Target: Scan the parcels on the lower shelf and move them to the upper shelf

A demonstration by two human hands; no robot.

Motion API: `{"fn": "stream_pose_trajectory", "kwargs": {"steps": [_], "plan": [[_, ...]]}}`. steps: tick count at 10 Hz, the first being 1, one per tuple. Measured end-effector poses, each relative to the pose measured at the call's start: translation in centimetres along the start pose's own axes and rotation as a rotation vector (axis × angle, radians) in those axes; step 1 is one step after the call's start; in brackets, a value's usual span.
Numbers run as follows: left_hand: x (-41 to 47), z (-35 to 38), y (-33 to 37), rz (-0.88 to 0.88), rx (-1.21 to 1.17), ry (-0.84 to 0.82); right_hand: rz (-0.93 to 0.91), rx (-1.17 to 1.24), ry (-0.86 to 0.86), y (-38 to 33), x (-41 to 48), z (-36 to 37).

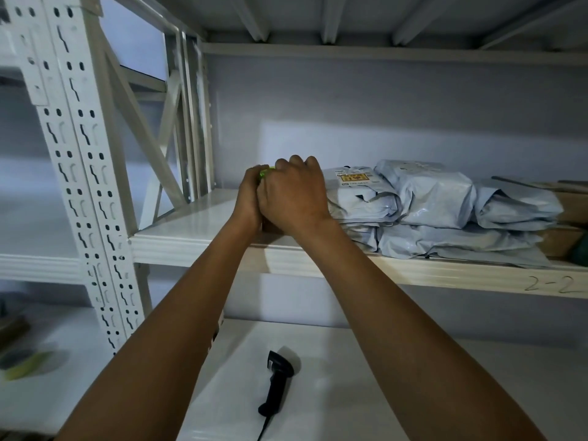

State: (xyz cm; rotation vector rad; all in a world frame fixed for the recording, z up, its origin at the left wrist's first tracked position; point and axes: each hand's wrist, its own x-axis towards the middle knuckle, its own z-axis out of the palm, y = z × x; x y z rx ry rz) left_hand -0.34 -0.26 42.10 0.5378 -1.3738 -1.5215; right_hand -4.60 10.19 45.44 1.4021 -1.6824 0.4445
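Nearest to me, the left forearm (pixel 178 329) and right forearm (pixel 397 313) run up from the bottom of the frame. Between them, at bottom centre, the black barcode scanner (pixel 276 383) lies on the lower shelf (pixel 445 377), in neither hand. Further up, at mid-frame, the left hand (pixel 249 198) and right hand (pixel 294 194) meet on the upper shelf (pixel 197 237), the fingers of both curled round a small parcel (pixel 265 173). I see only a green edge above the knuckles and a brown corner under the wrists, so its shape is mostly hidden. It sits near the front lip, just left of the stacked grey poly mailers (pixel 429 202); whether it touches them I cannot tell. I judge this to be the placing step. To do it well I would slide the parcel back from the lip until it rests flat, bring it beside the mailers without shoving the stack, then loosen both grips together. Behind everything stands the pale back wall (pixel 381 116).
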Motion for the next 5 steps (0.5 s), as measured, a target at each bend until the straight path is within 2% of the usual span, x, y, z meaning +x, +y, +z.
{"fn": "stream_pose_trajectory", "kwargs": {"steps": [1,2,3,4,5], "plan": [[0.0,0.7,0.2,0.025,-0.012,-0.021,0.133,0.141,0.142,1.6,-0.2,0.5],[-0.2,0.9,0.9,0.032,0.014,-0.051,0.256,0.215,0.144,3.4,-0.3,0.2],[-1.0,1.2,1.7,-0.012,0.062,-0.032,0.317,0.173,-0.015,5.0,-0.1,0.5],[-0.9,0.9,1.6,0.020,0.093,0.071,0.334,0.196,-0.063,5.9,-0.7,1.2],[-0.6,0.4,1.8,0.269,0.221,0.195,0.385,0.245,0.014,6.4,-1.1,1.2]]}}
